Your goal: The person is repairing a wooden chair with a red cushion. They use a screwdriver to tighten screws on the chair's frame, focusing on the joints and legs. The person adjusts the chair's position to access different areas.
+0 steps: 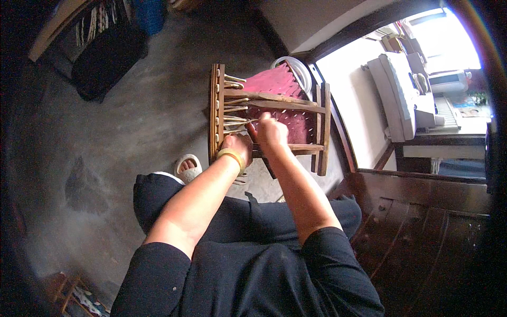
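A wooden stool-like frame point(325, 132) lies on its side in front of me. Pale cord loops point(236, 109) run from slots along its left rail point(217, 105). My right hand point(272, 133) is closed in a fist over the middle of the frame, a taut cord running left from it. Close to the lower part of the left rail, my left hand point(238, 145) is curled beside the cords; its fingertips are hidden, so what it grips does not show. Behind the crossbars is a red, white-flecked sheet point(274, 79).
A round white rim point(296, 68) shows behind the frame. My slippered foot point(187, 168) rests at the left on the grey floor point(132, 105). A dark padded seat point(108, 66) stands far left. Brown wooden panelling point(412, 243) is at the right, below a mirror or opening point(406, 121).
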### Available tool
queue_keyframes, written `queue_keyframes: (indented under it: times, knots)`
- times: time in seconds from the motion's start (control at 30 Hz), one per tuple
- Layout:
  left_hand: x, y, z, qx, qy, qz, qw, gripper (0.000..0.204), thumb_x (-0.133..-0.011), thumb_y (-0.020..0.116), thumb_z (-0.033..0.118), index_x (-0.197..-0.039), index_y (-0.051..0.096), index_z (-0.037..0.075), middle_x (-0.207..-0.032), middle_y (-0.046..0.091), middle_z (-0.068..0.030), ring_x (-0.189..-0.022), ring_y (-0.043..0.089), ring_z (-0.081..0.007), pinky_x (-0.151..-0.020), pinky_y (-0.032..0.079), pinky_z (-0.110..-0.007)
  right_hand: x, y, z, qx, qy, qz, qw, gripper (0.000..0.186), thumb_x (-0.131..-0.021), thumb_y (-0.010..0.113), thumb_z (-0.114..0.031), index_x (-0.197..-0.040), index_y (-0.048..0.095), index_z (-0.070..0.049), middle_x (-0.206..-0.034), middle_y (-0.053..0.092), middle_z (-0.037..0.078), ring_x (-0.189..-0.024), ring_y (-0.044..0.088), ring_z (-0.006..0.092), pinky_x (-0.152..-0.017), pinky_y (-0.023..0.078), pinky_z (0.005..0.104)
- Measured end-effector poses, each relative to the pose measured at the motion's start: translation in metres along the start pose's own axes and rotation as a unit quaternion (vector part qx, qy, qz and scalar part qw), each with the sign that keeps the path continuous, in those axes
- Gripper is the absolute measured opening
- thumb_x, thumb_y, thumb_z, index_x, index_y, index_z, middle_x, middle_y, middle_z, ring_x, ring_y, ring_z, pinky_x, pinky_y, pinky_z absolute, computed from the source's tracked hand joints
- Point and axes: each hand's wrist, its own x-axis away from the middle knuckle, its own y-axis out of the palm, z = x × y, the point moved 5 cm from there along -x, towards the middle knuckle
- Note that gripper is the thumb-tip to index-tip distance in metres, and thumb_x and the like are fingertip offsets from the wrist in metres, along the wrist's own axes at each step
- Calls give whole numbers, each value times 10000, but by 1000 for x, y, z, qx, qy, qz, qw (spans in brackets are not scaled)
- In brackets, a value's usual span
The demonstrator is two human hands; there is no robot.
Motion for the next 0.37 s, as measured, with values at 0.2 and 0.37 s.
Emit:
queue_keyframes:
  times: [0.2, 0.37]
  knots:
    - [13, -12, 1, 19, -2, 77, 997, 281, -744, 546, 161, -978, 594, 14, -898, 649, -136, -877, 628, -253, -743, 496, -353, -11, 10, 57, 42, 126, 23, 991, 229, -794, 568, -274, -868, 499, -69, -665, 629, 90, -600, 655, 233, -510, 527, 342]
    - [9, -6, 1, -2, -8, 54, 999, 442, -710, 640, 297, -1001, 548, -23, -941, 619, -146, -921, 600, -276, -775, 480, -380, -17, 25, 86, -34, 202, -41, 978, 323, -799, 580, -319, -917, 478, -36, -741, 658, 126, -653, 665, 262, -545, 532, 360]
